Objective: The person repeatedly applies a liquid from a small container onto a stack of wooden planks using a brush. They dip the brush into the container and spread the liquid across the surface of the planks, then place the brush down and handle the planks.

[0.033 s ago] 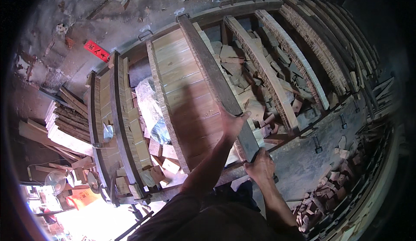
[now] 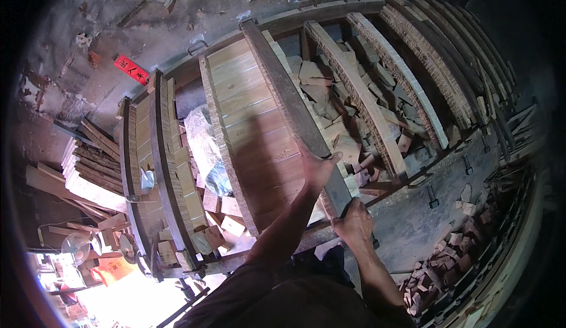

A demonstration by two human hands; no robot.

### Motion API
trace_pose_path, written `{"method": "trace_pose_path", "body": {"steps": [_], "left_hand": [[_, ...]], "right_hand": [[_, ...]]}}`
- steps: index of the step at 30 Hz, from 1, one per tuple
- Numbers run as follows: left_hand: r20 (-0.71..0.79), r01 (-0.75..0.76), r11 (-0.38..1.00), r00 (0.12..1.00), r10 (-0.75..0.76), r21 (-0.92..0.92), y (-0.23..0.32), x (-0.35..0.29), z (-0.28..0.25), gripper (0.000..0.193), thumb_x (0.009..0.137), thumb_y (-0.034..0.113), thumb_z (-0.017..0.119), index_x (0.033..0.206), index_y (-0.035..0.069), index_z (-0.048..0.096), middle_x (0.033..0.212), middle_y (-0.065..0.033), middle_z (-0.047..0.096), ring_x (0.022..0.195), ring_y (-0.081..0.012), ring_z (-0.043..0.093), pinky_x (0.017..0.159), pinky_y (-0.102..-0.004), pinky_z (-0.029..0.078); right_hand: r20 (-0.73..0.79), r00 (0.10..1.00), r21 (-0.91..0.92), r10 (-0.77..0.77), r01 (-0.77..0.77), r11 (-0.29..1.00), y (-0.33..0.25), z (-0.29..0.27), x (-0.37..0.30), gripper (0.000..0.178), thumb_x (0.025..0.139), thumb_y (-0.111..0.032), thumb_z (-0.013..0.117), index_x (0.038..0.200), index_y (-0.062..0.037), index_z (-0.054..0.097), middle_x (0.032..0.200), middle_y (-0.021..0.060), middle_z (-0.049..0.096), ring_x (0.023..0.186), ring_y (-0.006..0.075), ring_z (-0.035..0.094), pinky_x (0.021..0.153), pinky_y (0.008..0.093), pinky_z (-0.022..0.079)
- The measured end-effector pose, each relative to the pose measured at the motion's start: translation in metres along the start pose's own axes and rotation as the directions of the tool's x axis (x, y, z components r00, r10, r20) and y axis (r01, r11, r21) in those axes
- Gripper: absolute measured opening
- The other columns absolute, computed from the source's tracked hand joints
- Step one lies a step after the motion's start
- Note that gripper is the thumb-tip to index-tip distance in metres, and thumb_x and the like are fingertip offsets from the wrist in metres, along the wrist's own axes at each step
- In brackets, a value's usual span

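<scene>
A long dark beam [image 2: 282, 95] slants across a rack, beside a pale panel of wooden strips [image 2: 250, 124]. My left hand [image 2: 317, 167] grips the beam a little short of its near end, thumb laid across the top and the other fingers mostly hidden. At that near end my right hand [image 2: 355, 223] is wrapped round the beam's corner, its fingertips out of sight. A rough-edged board [image 2: 221, 139] runs along the panel's left side, and a pale strip [image 2: 298, 86] lies along the beam's right side.
Under the rack's crossbars [image 2: 359, 86] lie many wood offcuts [image 2: 318, 95]. A clear plastic bag [image 2: 203, 136] sits left of the panel. Bolts [image 2: 432, 198] stick out of the rack's near side. Small blocks [image 2: 442, 263] are heaped at lower right; stacked boards [image 2: 94, 172] stand at left.
</scene>
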State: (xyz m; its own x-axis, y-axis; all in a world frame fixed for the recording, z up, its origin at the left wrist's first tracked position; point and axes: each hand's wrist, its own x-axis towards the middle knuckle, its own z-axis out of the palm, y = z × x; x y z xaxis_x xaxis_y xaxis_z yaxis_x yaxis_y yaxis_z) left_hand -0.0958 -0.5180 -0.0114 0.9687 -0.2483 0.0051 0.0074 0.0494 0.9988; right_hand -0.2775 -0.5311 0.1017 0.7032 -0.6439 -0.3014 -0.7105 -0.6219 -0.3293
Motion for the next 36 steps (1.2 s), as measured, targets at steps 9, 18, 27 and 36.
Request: {"method": "trace_pose_path", "body": {"steps": [9, 18, 27, 36], "left_hand": [[-0.032, -0.046, 0.853, 0.997, 0.073, 0.520, -0.024, 0.018, 0.000, 0.113, 0.068, 0.025, 0.084, 0.148, -0.010, 0.011, 0.149, -0.0288, 0.027, 0.137, -0.0373, 0.032, 0.116, -0.0383, 0.026], [0.158, -0.126, 0.964, 0.983, 0.090, 0.233, -0.009, 0.011, 0.003, 0.105, 0.071, 0.020, 0.084, 0.149, -0.005, 0.018, 0.143, -0.0221, 0.039, 0.129, -0.0310, 0.041, 0.112, -0.0393, 0.032], [0.068, 0.174, 0.943, 0.977, -0.201, 0.284, -0.039, 0.042, -0.014, 0.125, 0.072, 0.013, 0.084, 0.149, 0.002, -0.013, 0.142, -0.0199, 0.041, 0.126, -0.0296, 0.045, 0.109, -0.0399, 0.034], [0.125, 0.123, 0.956, 0.979, -0.161, 0.265, 0.003, -0.024, 0.001, 0.109, 0.065, 0.016, 0.084, 0.143, -0.008, 0.012, 0.130, -0.0257, 0.043, 0.117, -0.0356, 0.049, 0.105, -0.0464, 0.041]], "right_hand": [[0.048, 0.997, 0.032, 0.062, -0.063, 0.997, -0.017, 0.008, 0.036, 0.063, 0.073, -0.042, 0.078, 0.107, 0.0020, 0.049, 0.100, 0.0240, 0.063, 0.089, 0.0417, 0.066, 0.079, 0.0492, 0.054], [-0.400, 0.911, 0.576, 0.097, 0.168, 0.800, 0.084, 0.021, 0.011, 0.042, 0.073, -0.006, 0.075, 0.113, 0.0009, 0.062, 0.109, 0.0172, 0.062, 0.106, 0.0312, 0.059, 0.096, 0.0394, 0.044], [-0.472, 0.824, 0.534, 0.313, -0.015, 0.846, 0.137, 0.050, -0.059, 0.034, 0.072, -0.006, 0.077, 0.103, 0.0004, 0.064, 0.103, 0.0193, 0.064, 0.099, 0.0334, 0.061, 0.086, 0.0407, 0.049], [-0.243, 0.907, -0.300, -0.343, 0.265, 0.916, 0.019, 0.035, 0.006, 0.074, 0.075, -0.032, 0.062, 0.135, 0.0104, 0.045, 0.140, 0.0254, 0.044, 0.136, 0.0406, 0.034, 0.114, 0.0520, 0.024]]}}
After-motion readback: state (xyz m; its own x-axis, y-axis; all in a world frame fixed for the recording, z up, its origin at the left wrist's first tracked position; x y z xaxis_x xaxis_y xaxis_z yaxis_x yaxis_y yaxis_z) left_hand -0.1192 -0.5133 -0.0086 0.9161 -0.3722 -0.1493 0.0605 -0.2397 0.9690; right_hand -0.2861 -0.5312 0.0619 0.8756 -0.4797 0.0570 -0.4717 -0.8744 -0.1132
